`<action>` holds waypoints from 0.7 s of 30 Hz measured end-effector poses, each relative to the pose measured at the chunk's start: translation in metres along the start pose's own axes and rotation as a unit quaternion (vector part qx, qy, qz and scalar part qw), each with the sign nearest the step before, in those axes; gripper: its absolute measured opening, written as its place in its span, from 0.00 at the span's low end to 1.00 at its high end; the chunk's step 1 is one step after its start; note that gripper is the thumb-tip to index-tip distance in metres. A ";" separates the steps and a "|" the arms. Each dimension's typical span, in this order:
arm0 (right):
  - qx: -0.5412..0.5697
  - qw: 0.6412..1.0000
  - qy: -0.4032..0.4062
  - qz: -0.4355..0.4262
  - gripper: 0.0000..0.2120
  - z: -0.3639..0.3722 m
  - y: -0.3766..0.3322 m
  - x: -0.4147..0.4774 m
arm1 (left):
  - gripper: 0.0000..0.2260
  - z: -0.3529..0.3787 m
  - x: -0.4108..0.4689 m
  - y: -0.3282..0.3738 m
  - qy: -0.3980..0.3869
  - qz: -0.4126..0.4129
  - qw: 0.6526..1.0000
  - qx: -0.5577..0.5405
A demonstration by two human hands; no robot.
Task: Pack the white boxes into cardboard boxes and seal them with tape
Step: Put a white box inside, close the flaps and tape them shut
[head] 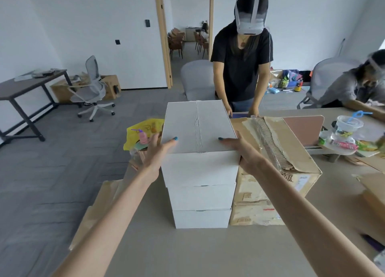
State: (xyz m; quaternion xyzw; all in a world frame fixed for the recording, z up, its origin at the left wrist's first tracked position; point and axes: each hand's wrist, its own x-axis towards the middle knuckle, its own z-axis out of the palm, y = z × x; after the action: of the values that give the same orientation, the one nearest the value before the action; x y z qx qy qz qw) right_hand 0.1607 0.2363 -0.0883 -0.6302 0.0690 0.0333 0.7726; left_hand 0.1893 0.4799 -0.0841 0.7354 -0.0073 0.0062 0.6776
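White top box (198, 126) sits on a stack (201, 197) | left hand (157, 151) and right hand (244, 151) press its sides, fingers straight, thumbs on top | step: pick up | next: open the shut-looking cardboard box (291, 151) beside it.

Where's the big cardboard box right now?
In the head view the cardboard box sits on the table right beside the stack of white boxes, on its right, by the right hand.
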 end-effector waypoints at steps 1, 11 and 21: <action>0.003 1.000 -0.001 -0.007 0.22 0.001 0.000 -0.002 | 0.14 -0.001 -0.002 0.000 0.002 0.007 1.000 -0.005; 0.009 0.989 0.012 -0.144 0.26 0.007 -0.028 -0.035 | 0.22 -0.004 -0.014 0.051 -0.025 0.099 0.993 -0.062; 0.017 0.972 0.093 -0.214 0.27 -0.049 -0.059 -0.111 | 0.23 0.065 -0.039 0.083 -0.116 0.169 0.975 -0.082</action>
State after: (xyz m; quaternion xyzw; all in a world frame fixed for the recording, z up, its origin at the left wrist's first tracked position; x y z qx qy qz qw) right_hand 0.0561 0.1801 -0.0244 -0.6175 0.0045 -0.1924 0.7627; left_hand 0.1483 0.4088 -0.0075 0.6613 -0.2106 0.0341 0.7191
